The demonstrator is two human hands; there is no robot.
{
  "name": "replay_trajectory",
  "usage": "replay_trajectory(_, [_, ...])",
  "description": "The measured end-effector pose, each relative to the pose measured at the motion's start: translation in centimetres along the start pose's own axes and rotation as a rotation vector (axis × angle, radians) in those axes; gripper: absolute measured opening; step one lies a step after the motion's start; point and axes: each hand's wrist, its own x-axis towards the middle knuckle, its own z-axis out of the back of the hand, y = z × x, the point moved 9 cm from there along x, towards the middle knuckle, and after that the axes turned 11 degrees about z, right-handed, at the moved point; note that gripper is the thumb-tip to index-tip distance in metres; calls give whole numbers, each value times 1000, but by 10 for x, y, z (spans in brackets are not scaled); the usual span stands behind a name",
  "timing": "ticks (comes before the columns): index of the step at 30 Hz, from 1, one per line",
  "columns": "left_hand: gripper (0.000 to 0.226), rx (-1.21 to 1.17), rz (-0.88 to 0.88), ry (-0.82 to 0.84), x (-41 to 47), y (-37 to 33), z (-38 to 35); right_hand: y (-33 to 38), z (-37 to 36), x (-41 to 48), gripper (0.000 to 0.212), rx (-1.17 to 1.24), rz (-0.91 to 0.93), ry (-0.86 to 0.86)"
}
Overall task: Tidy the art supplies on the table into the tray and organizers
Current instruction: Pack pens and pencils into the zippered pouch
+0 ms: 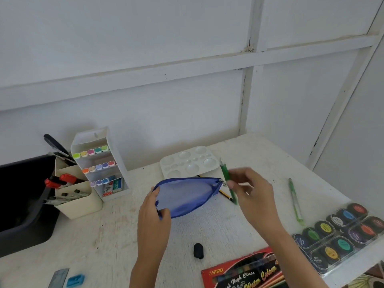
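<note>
Holding blue pouch [187, 196] and green pen [224, 173] over worktop [104, 235].
Gripped pouch end with left hand [152, 210], pinched pen with right hand [251, 192].

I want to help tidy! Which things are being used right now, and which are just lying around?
In use: blue pouch in left hand; green pen in right hand.
Lying about: other green pen, black eraser, paint pots, palette.

Blue mesh pouch [187, 196] held clear of table [207, 229], zipper edge up, pull at right end; green pen [226, 177] steeply tilted just beside that end; second green pen [295, 200] flat on table, farther right.
</note>
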Motion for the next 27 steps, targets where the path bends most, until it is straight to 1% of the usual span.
replay_trajectory(2, [52, -7, -13, 27, 1, -3, -4, 34, -12, 9, 30, 156, 103, 13])
replay_trajectory(3, [52, -9, -14, 34, 1, -5, -5, 45, -22, 13, 30, 191, 150, 48])
replay_trajectory(4, [52, -4, -11, 28, 3, -5, -6, 51, -35, 15, 29, 180, 192, 105])
replay_trajectory(6, [52, 11, 13, -2, 6, -1, -5, 51, -62, 17, 23, 55, 279, 247])
replay_trajectory(7, [53, 10, 21, -18, 8, 2, -3, 47, -70, 18, 21, -8, 327, 275])
replay_trajectory(8, [54, 5, 25, -32, 8, 4, 1, 42, -71, 19, 21, -47, 358, 253])
replay_trajectory(9, [55, 4, 32, -43, 9, 7, 4, 33, -67, 22, 22, -62, 350, 199])
replay_trajectory(11, [55, 11, 77, -43, 10, 15, 10, 8, -53, 30, 25, -148, 261, 69])
replay_trajectory(12, [55, 7, 105, -34, 10, 20, 12, -9, -48, 35, 25, -230, 201, 31])
replay_trajectory(13, [55, 0, 127, -27, 10, 24, 13, -32, -48, 39, 24, -322, 119, 44])
replay_trajectory(14, [56, -5, 138, -24, 10, 27, 15, -58, -51, 43, 21, -411, 15, 111])
replay_trajectory(16, [55, -15, 139, -23, 11, 29, 18, -101, -69, 40, 21, -606, -148, 358])
replay_trajectory(17, [55, -18, 136, -23, 11, 30, 19, -113, -78, 36, 25, -702, -168, 478])
replay_trajectory(18, [55, -19, 135, -23, 12, 31, 21, -119, -84, 33, 27, -793, -153, 555])
replay_trajectory(20, [55, -15, 137, -25, 13, 32, 23, -118, -89, 30, 23, -904, -81, 580])
replay_trajectory(22, [55, -15, 151, -28, 15, 35, 25, -116, -85, 26, 17, -930, -84, 558])
replay_trajectory(24, [56, -28, 160, -28, 16, 38, 26, -116, -70, 21, 15, -902, -168, 513])
replay_trajectory(27, [56, -42, 163, -32, 16, 41, 26, -108, -38, 16, 17, -709, -266, 373])
